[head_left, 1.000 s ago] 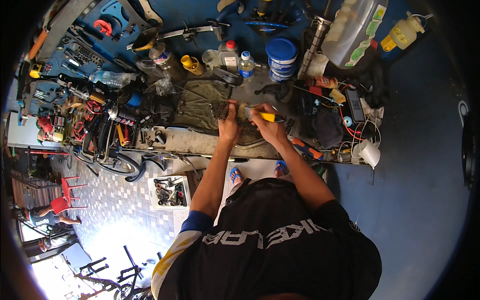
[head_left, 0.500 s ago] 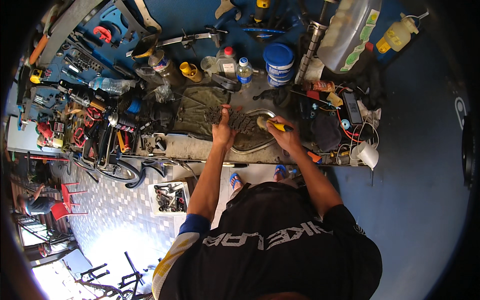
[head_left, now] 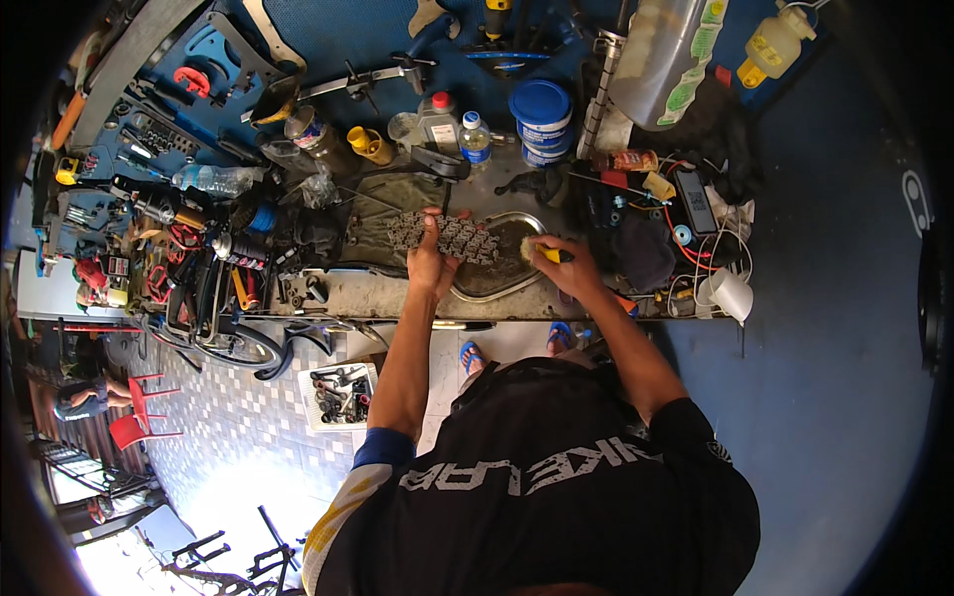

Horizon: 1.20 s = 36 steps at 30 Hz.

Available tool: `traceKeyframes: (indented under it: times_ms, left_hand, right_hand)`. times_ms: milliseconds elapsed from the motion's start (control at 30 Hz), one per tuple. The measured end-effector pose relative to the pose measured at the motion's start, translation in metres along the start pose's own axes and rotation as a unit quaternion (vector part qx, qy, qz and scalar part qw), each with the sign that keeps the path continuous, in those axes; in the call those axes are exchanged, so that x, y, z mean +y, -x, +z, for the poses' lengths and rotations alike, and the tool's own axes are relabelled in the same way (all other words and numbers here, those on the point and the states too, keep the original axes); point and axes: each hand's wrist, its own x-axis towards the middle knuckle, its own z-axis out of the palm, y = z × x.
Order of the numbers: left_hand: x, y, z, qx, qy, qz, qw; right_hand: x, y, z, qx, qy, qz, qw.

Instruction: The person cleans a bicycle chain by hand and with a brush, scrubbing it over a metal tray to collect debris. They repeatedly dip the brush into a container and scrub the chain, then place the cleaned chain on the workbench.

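My left hand [head_left: 427,266] is closed around a folded bundle of bicycle chain [head_left: 469,241], thumb on top. The chain's rows of links stretch rightward over a shallow metal tray [head_left: 489,296] with a bright rim and dark, wet-looking contents. In my right hand [head_left: 573,272] is a small brush [head_left: 558,255] with a yellow and black handle. Its pale bristles point left, a short gap from the chain's right end, above the tray's right side. A dark greenish cloth or mat [head_left: 373,204] lies left of the tray, partly behind the chain.
Behind the tray stand a blue-lidded tub [head_left: 542,114], a clear bottle [head_left: 475,139] and a yellow-capped bottle [head_left: 370,146]. Cables, a phone [head_left: 696,202] and a white cup [head_left: 732,296] crowd the right. Tools and bicycle parts fill the left; a white crate [head_left: 338,395] sits below.
The chain has shifted slightly left with my left hand and its links now show brighter. The brush has come apart from the chain's end. The view has shifted a little.
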Motion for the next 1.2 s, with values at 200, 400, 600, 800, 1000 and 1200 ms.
traceKeyframes:
  times_ms: [200, 400, 600, 800, 1000, 1200]
  left_hand:
    - [0.0, 0.0, 0.003, 0.018, -0.019, 0.019, 0.999]
    - [-0.032, -0.02, -0.006, 0.077, -0.128, 0.138, 0.979]
    - [-0.011, -0.011, 0.009, 0.093, -0.059, 0.073, 0.991]
    - [-0.013, -0.014, 0.005, 0.093, -0.091, 0.069, 0.989]
    - [-0.009, -0.013, 0.004, 0.07, -0.05, 0.065, 0.994]
    - [-0.017, -0.02, 0.008, 0.074, -0.086, 0.058, 0.992]
  right_hand:
    - [-0.012, -0.008, -0.01, -0.029, 0.091, 0.086, 0.992]
    - [-0.091, -0.033, 0.041, -0.035, -0.284, 0.197, 0.938]
    - [-0.015, -0.013, 0.017, -0.031, -0.099, 0.125, 0.987]
    - [-0.082, -0.022, 0.028, -0.02, -0.125, 0.064, 0.99]
    - [-0.049, -0.011, 0.01, -0.014, -0.061, 0.074, 0.995]
    - [-0.052, -0.014, 0.024, -0.001, -0.052, 0.064, 0.997]
